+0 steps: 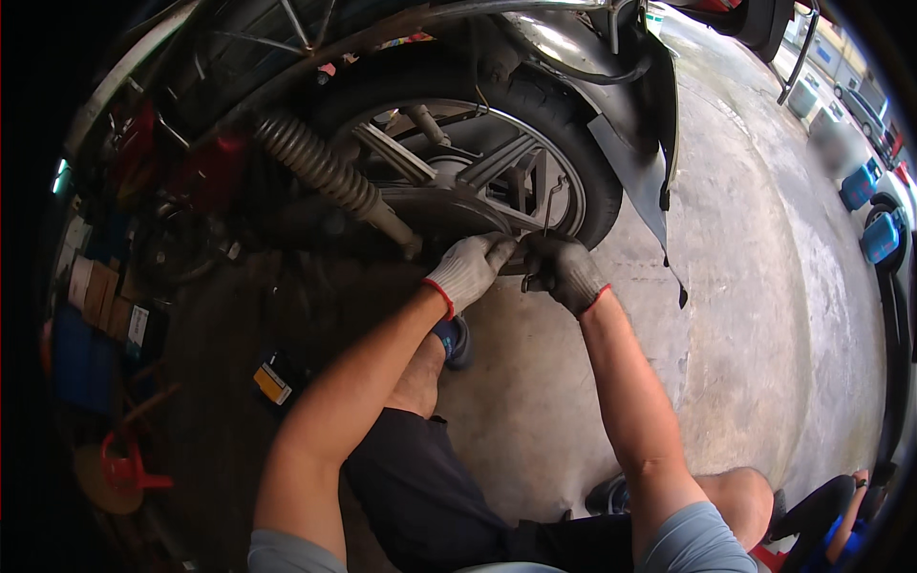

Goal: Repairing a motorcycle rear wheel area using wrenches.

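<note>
Both my hands wear knit work gloves with red cuffs and meet at the low edge of a motorcycle's rear wheel (604,181). My left hand (468,270) is closed, its fingertips pressed together beside the dark chain cover (430,212); what they pinch is hidden. My right hand (565,271), in a blackened glove, is closed around a thin bent metal rod (547,216). The rod sticks up from the fist in front of the wheel's spokes. A small curved metal end shows below the fingers.
A coil-spring shock absorber (320,167) slants down left of the wheel. A mudguard flap (632,177) hangs at its right. A black-and-yellow box (272,382) and a red plastic stool (134,465) are at left. Another person's arm (845,520) shows at lower right. Blue containers (880,237) stand far right.
</note>
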{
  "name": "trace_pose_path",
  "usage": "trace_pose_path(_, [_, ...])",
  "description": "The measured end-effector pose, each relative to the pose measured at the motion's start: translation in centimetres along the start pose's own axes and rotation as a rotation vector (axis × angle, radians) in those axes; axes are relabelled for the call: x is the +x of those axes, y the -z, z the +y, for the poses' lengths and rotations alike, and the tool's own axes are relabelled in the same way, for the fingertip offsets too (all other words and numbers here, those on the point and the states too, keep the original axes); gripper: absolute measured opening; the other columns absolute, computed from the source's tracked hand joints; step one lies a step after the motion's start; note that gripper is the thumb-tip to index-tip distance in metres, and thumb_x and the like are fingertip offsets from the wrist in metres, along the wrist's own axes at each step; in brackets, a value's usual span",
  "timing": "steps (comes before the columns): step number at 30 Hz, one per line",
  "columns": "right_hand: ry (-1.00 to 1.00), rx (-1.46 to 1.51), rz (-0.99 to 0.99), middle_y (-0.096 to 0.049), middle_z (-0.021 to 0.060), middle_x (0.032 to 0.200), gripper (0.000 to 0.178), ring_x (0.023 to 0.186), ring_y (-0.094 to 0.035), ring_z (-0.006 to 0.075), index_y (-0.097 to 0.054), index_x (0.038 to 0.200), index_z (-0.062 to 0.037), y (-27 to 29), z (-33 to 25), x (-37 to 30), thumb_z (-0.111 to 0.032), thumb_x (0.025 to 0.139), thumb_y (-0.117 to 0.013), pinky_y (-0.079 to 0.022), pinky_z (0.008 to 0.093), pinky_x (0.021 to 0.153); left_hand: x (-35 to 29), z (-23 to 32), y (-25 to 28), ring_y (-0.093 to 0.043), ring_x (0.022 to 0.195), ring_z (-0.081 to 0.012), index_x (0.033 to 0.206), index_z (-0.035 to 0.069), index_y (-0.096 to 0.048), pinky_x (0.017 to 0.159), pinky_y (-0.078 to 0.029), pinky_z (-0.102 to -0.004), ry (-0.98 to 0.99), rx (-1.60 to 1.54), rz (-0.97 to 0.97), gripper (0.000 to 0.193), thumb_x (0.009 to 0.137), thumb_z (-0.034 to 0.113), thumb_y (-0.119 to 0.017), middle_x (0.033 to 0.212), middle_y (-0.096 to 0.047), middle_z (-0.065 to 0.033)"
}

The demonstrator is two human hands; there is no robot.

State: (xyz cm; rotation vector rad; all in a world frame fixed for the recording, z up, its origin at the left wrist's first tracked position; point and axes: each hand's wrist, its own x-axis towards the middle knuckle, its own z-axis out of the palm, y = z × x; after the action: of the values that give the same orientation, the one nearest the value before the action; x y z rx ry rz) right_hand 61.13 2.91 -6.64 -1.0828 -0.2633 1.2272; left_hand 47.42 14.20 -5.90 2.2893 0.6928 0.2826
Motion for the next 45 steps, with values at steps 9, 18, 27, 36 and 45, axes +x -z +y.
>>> trace_pose_path(9, [0.436,-1.115,0.313,-0.066,0.0167,0.070,0.032,0.060,-0.067,0.0297,-0.062,0.104,-0.0016,8.1,5.4,9.1,-0.029,0.096,-0.049,-0.053,0.0424,0.055,0.2,-0.2,-0.6,-0.060,0.070,-0.0209,0.119,-0.003,-0.061,0.069,-0.050,-0.0345,-0.051,-0.020,0.001,0.048,0.098,0.040,-0.052,0.093,-0.068,-0.0177])
trace_pose_path(18, [0.477,-1.340,0.305,-0.066,0.0182,0.070,0.034,0.061,-0.068,0.0297,-0.060,0.106,0.0003,8.6,4.6,8.9,-0.029,0.097,-0.046,-0.054,0.0424,0.056,-0.1,0.7,-0.2,-0.060,0.106,-0.0405,0.116,0.002,-0.064,0.090,-0.048,-0.0430,0.020,0.018,-0.038,0.043,0.099,0.038,-0.048,0.109,-0.065,-0.0248])
trace_pose_path(27, [0.033,-0.019,-0.102,-0.067,0.0138,0.083,0.023,0.056,-0.065,0.0238,-0.059,0.101,0.0023,2.7,-0.1,0.7,-0.020,0.097,-0.052,-0.056,0.0328,0.051,0.1,-0.1,-0.2,-0.063,0.076,-0.0256,0.117,0.001,-0.064,0.072,-0.049,-0.0363,-0.035,0.027,-0.030,0.043,0.098,0.037,-0.051,0.093,-0.068,-0.0182])
trace_pose_path(36, [-0.096,0.249,-0.098,-0.060,0.0012,0.068,0.025,0.039,-0.042,0.0045,-0.061,0.095,-0.0016,-1.8,-3.7,-1.7,-0.026,0.097,-0.056,-0.033,0.0156,0.034,0.1,0.7,0.0,-0.064,0.100,-0.0340,0.119,0.000,-0.062,0.085,-0.049,-0.0393,0.040,0.023,-0.066,0.034,0.097,0.024,-0.052,0.109,-0.067,-0.0218])
trace_pose_path(45, [0.018,-0.425,-0.137,-0.066,0.0107,0.077,0.023,0.053,-0.062,0.0179,-0.064,0.106,-0.0027,0.6,-0.5,-0.2,-0.021,0.094,-0.055,-0.052,0.0313,0.045,0.4,0.1,-0.1,-0.061,0.110,-0.0356,0.121,0.006,-0.062,0.093,-0.048,-0.0396,-0.049,0.079,0.014,0.030,0.094,0.018,-0.055,0.114,-0.066,-0.0198])
